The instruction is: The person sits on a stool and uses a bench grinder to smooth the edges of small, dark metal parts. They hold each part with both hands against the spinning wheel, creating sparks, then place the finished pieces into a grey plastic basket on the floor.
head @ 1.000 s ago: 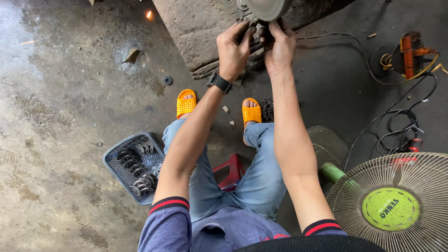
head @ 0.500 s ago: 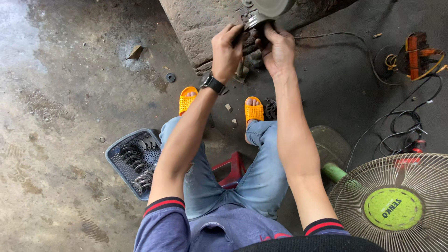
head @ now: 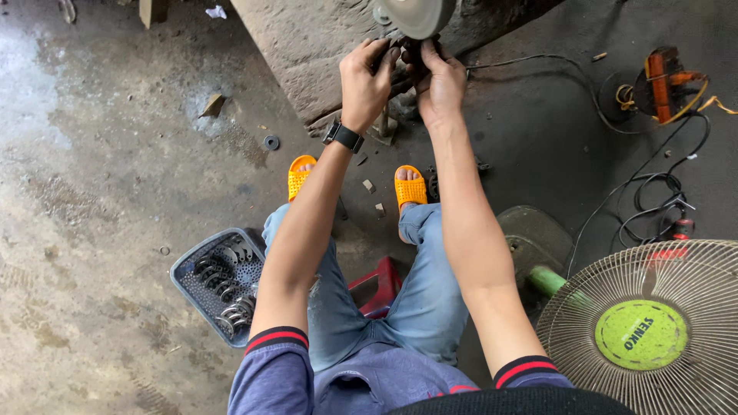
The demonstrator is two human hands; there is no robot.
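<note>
I sit on a small red stool [head: 377,286] with my arms stretched out in front of me. My left hand [head: 366,83] and my right hand [head: 440,80] are close together, right under a round grey wheel [head: 419,14] at the top. Both hands wrap around a small dark part [head: 409,55] between them. My left fingers [head: 378,51] curl over it from one side and my right fingers [head: 427,52] curl over it from the other. The part is mostly hidden, so I cannot tell its shape. A black watch [head: 344,137] is on my left wrist.

My feet in orange sandals [head: 410,187] rest on the grey floor [head: 92,192] below my hands. Beside my left leg sits a blue basket [head: 184,269] with curved metal pieces [head: 223,284] in it. Near my right side is a fan [head: 653,330] with a wire cage and a green middle. Black cables [head: 653,192] lie on the floor behind the fan.
</note>
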